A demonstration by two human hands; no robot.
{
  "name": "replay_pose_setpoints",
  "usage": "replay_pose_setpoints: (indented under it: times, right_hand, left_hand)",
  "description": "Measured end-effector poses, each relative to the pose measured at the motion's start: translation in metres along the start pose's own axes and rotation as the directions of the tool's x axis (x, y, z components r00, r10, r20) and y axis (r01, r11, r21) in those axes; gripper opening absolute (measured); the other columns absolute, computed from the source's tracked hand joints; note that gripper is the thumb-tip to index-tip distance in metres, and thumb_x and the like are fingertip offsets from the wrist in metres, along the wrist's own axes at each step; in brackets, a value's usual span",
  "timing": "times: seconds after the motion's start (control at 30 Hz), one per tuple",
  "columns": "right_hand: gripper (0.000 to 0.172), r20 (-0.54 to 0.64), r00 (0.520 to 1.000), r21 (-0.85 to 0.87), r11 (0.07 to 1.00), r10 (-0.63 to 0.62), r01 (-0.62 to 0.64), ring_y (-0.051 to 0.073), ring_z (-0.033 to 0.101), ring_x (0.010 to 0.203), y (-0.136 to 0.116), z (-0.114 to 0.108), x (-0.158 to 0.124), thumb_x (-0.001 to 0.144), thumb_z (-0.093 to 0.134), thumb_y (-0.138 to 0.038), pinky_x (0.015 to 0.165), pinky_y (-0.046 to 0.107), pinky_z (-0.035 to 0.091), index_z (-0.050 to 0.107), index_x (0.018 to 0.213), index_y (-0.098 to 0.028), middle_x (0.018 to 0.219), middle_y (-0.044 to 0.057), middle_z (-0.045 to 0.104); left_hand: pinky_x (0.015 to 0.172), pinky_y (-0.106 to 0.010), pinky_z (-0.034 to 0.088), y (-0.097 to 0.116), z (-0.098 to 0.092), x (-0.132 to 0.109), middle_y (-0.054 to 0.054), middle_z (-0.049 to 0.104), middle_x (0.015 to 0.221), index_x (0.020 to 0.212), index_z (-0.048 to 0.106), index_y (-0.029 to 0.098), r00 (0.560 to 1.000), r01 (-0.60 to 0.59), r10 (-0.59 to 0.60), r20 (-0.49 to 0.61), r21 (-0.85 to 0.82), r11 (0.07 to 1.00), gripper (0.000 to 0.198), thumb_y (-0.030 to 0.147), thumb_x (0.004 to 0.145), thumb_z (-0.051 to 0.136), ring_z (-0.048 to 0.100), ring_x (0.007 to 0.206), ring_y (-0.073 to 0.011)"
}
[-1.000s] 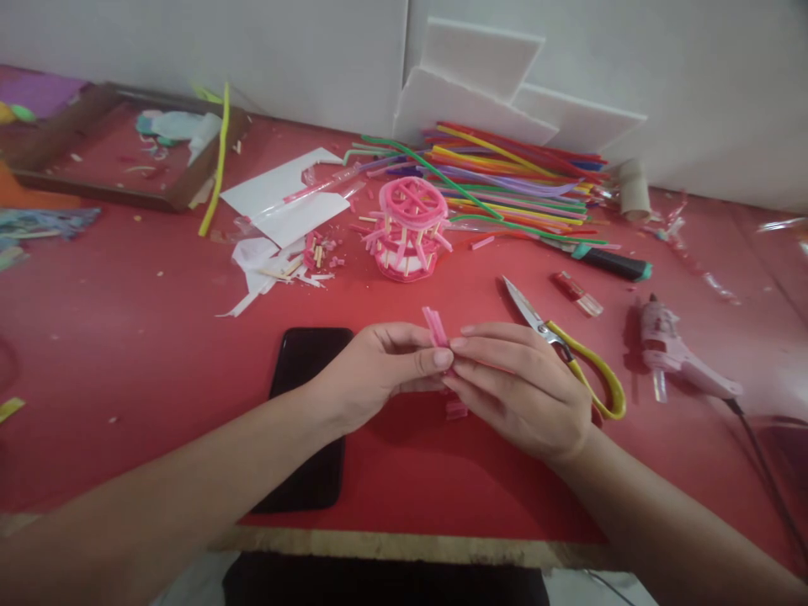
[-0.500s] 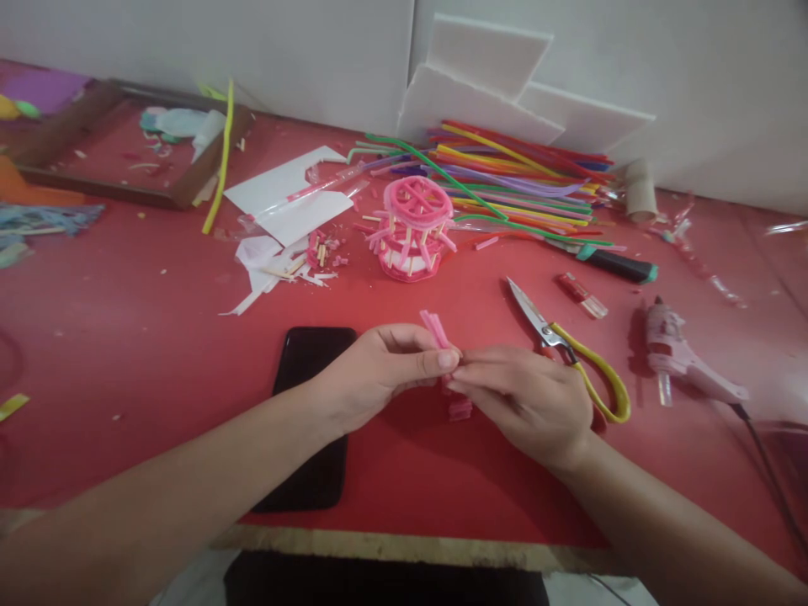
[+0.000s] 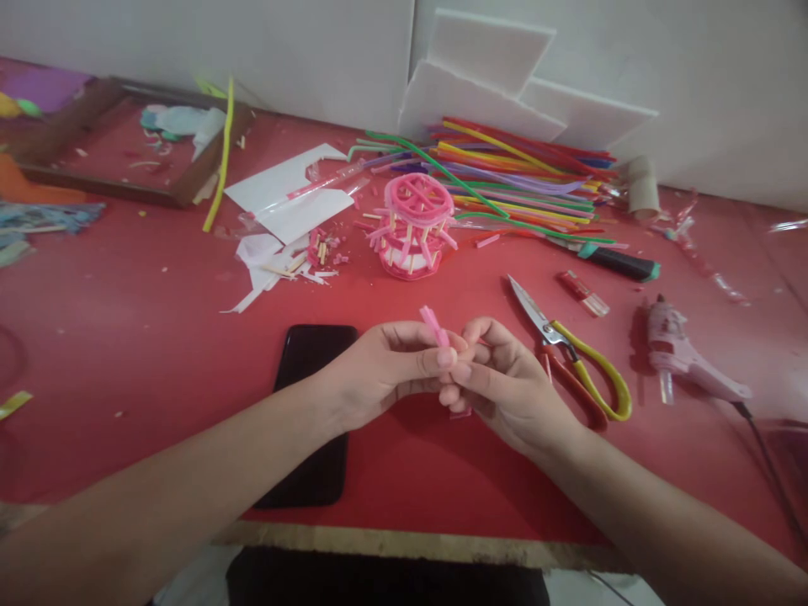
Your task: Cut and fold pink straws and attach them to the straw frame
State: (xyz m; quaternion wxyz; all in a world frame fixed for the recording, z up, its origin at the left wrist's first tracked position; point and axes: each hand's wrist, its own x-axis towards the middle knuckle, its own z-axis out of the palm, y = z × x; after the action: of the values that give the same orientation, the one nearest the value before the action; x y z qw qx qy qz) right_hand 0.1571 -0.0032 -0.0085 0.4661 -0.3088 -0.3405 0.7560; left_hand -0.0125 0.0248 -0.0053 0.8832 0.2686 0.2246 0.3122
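Between the thumb and fingers of my left hand [image 3: 404, 362] is a small bundle of short pink pipe cleaner pieces [image 3: 434, 326], its tips poking up. My right hand [image 3: 505, 383] meets it from the other side, thumb and fingers closed at the bundle's lower part, which they mostly hide. A bit of pink [image 3: 460, 413] shows beneath the fingers. Beyond my hands stands a round pink carousel-like model [image 3: 417, 227] of pipe cleaners and little wooden sticks. Scissors [image 3: 571, 353] with yellow and red handles lie right of my right hand.
A black phone [image 3: 303, 471] lies under my left wrist. To the right are a pink glue gun [image 3: 682, 353] with its cord, a red-and-clear small item [image 3: 582, 293] and a black-handled cutter [image 3: 622, 263]. Coloured pipe cleaners [image 3: 523, 172], paper [image 3: 296, 194] and a wooden frame [image 3: 107, 187] lie farther back.
My right hand has turned, so its thumb now faces me and its index finger lifts and curls. My left hand keeps its hold; more of the scissors' red handle shows.
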Motion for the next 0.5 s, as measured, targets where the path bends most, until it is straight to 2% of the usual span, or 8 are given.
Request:
replay_pose_setpoints:
  times: [0.07,0.13,0.2,0.27,0.33,0.4,0.47,0.5]
  right_hand:
    - [0.029,-0.01,1.0,0.02,1.0,-0.016,0.016,0.01,0.075,0.062,0.001,0.0,0.001,0.081,0.077,-0.019,0.055,0.014,0.061,0.051,0.092,-0.023,0.072,-0.008,0.075]
    - [0.032,-0.05,0.998,-0.046,0.998,-0.036,0.034,0.012,0.075,0.06,0.001,0.0,0.001,0.08,0.078,-0.023,0.054,0.016,0.061,0.048,0.091,-0.023,0.069,-0.009,0.074]
    - [0.033,-0.092,0.992,-0.176,0.982,-0.082,0.064,0.013,0.074,0.056,0.001,0.0,0.0,0.081,0.078,-0.027,0.053,0.019,0.062,0.046,0.089,-0.023,0.066,-0.008,0.073]
    - [0.03,-0.104,0.976,-0.383,0.913,-0.191,0.138,0.014,0.073,0.055,0.0,0.0,-0.003,0.083,0.075,-0.028,0.053,0.02,0.062,0.046,0.087,-0.023,0.067,-0.006,0.073]
    - [0.023,-0.041,0.922,-0.654,0.709,-0.384,0.266,0.014,0.074,0.058,-0.002,-0.001,-0.007,0.084,0.073,-0.024,0.055,0.021,0.062,0.05,0.087,-0.022,0.071,-0.004,0.073]
    - [0.017,0.132,0.825,-0.856,0.357,-0.549,0.374,0.014,0.074,0.062,-0.005,-0.002,-0.01,0.085,0.073,-0.02,0.058,0.021,0.062,0.056,0.089,-0.022,0.075,-0.002,0.074]
    - [0.013,0.31,0.733,-0.904,0.051,-0.606,0.424,0.014,0.074,0.064,-0.008,-0.002,-0.011,0.086,0.072,-0.019,0.06,0.021,0.062,0.06,0.089,-0.024,0.075,-0.002,0.074]
    - [0.011,0.365,0.702,-0.9,-0.038,-0.611,0.435,0.015,0.074,0.064,-0.009,-0.003,-0.011,0.087,0.071,-0.02,0.06,0.021,0.062,0.061,0.09,-0.025,0.074,-0.002,0.074]
  left_hand:
    - [0.07,-0.026,0.056,0.0,-0.001,0.0,0.0,0.07,0.064,0.087,0.077,0.016,1.0,0.027,-0.026,0.001,-0.015,1.0,0.01,0.024,0.081,0.077,0.067,0.063,-0.0113]
    - [0.072,-0.027,0.056,-0.001,-0.002,0.0,0.0,0.069,0.064,0.087,0.077,0.015,0.999,0.034,-0.033,-0.01,0.002,0.999,0.013,0.027,0.08,0.078,0.067,0.064,-0.0118]
    - [0.074,-0.028,0.055,-0.001,-0.002,0.0,-0.001,0.069,0.063,0.083,0.077,0.015,0.999,0.012,-0.01,-0.046,0.047,0.999,0.014,0.028,0.08,0.078,0.067,0.064,-0.0125]
    - [0.074,-0.029,0.055,-0.002,-0.001,0.0,0.0,0.069,0.063,0.077,0.076,0.015,0.994,-0.02,0.031,-0.106,0.102,0.995,0.015,0.029,0.08,0.079,0.066,0.064,-0.0123]
    - [0.075,-0.028,0.054,-0.002,-0.001,0.0,-0.001,0.071,0.067,0.072,0.075,0.015,0.983,-0.034,0.056,-0.175,0.127,0.991,0.016,0.029,0.077,0.081,0.066,0.066,-0.0119]
    - [0.077,-0.026,0.054,-0.002,0.0,0.001,-0.001,0.075,0.073,0.071,0.076,0.015,0.973,-0.017,0.043,-0.227,0.112,0.994,0.017,0.03,0.073,0.084,0.068,0.069,-0.0115]
    - [0.079,-0.024,0.055,-0.002,0.0,0.001,-0.002,0.076,0.076,0.072,0.077,0.016,0.97,0.014,0.006,-0.241,0.081,0.997,0.017,0.03,0.07,0.086,0.069,0.072,-0.0109]
    - [0.079,-0.024,0.055,-0.002,0.0,0.002,-0.002,0.077,0.076,0.072,0.077,0.016,0.971,0.028,-0.01,-0.239,0.07,0.997,0.017,0.03,0.07,0.086,0.07,0.073,-0.0107]
